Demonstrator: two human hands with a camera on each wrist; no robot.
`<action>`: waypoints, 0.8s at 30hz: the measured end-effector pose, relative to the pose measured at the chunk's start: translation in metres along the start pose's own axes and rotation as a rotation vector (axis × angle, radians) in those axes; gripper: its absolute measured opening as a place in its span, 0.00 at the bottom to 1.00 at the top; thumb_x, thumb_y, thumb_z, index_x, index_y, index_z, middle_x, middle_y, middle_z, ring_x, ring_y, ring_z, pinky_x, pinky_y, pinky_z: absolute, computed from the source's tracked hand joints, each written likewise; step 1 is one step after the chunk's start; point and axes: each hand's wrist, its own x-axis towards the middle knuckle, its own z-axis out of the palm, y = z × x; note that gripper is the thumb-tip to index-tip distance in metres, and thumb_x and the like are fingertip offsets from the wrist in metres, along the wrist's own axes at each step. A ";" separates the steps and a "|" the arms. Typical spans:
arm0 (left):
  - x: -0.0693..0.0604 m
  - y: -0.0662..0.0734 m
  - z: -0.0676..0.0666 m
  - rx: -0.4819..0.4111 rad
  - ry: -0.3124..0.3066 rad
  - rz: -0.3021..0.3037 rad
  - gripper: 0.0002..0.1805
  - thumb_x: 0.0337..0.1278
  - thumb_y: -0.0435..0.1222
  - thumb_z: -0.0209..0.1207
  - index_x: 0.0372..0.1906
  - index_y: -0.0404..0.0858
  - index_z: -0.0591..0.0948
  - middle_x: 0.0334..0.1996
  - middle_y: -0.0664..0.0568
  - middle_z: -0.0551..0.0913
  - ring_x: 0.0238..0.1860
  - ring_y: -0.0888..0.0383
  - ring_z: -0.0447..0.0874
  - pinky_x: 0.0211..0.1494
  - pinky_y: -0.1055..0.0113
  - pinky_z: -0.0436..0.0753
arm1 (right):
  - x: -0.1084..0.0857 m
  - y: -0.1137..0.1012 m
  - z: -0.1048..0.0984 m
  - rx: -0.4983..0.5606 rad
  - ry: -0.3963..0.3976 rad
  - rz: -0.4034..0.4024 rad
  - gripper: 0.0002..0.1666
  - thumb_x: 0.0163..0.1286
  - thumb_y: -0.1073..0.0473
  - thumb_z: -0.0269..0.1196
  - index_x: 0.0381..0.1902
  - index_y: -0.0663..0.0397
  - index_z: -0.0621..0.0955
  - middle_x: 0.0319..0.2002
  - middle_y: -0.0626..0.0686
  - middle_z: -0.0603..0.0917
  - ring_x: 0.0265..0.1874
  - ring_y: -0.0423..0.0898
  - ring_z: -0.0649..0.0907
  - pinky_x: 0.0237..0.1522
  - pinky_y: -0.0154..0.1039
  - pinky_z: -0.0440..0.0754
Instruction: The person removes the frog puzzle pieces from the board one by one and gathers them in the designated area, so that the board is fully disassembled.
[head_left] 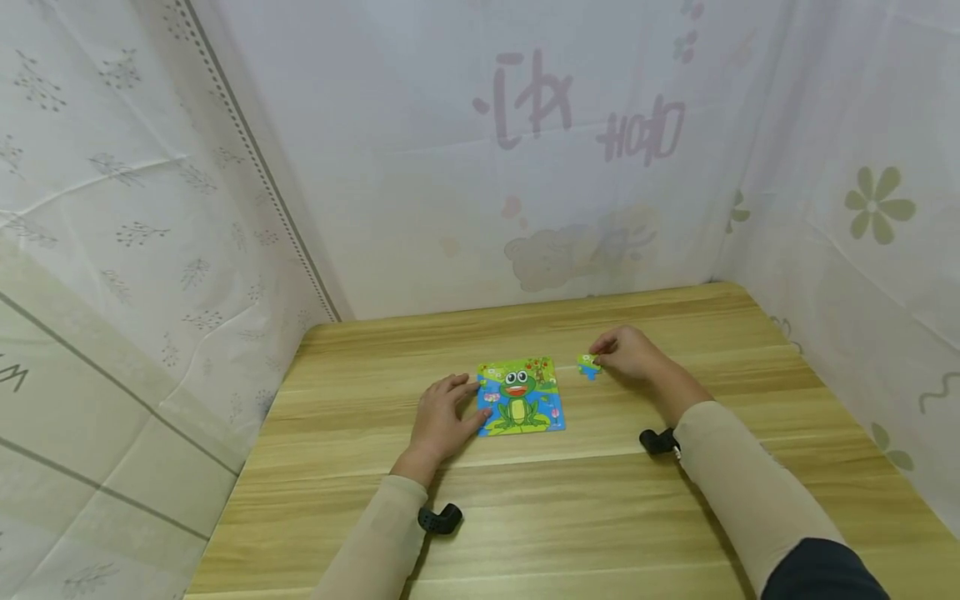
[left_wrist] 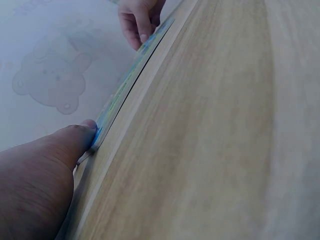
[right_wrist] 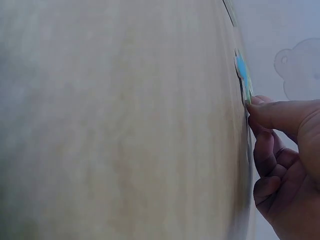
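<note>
A square jigsaw puzzle (head_left: 519, 397) with a green frog on a blue and green background lies flat on the table. My left hand (head_left: 442, 419) rests at its left edge, fingers spread, with the thumb on the lower left part. In the left wrist view the thumb (left_wrist: 75, 140) touches the puzzle's rim (left_wrist: 125, 87). To the right of the puzzle and apart from it, my right hand (head_left: 628, 353) pinches a small green and blue puzzle piece (head_left: 589, 367) between thumb and fingers. The right wrist view shows this piece (right_wrist: 242, 70) edge-on, close to the tabletop.
The wood-grain table (head_left: 540, 517) extends around both hands. Printed cloth (head_left: 420, 183) hangs behind the table and along both sides. A black wrist-worn device (head_left: 441, 519) sits on the left sleeve, and another black device (head_left: 658, 442) on the right.
</note>
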 end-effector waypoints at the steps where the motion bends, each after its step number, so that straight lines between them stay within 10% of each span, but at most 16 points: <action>1: 0.000 0.000 0.000 -0.001 0.004 0.002 0.33 0.63 0.61 0.68 0.68 0.52 0.82 0.73 0.53 0.74 0.75 0.45 0.66 0.79 0.43 0.62 | 0.000 0.000 0.000 0.007 0.000 0.000 0.07 0.72 0.66 0.67 0.46 0.57 0.89 0.46 0.55 0.88 0.47 0.53 0.84 0.53 0.50 0.83; 24: 0.000 0.001 -0.001 0.001 0.000 0.000 0.33 0.63 0.61 0.67 0.68 0.51 0.82 0.73 0.52 0.74 0.75 0.45 0.66 0.79 0.44 0.61 | -0.001 0.011 0.000 0.080 -0.005 0.017 0.09 0.73 0.63 0.69 0.49 0.55 0.90 0.51 0.56 0.88 0.52 0.54 0.85 0.59 0.51 0.83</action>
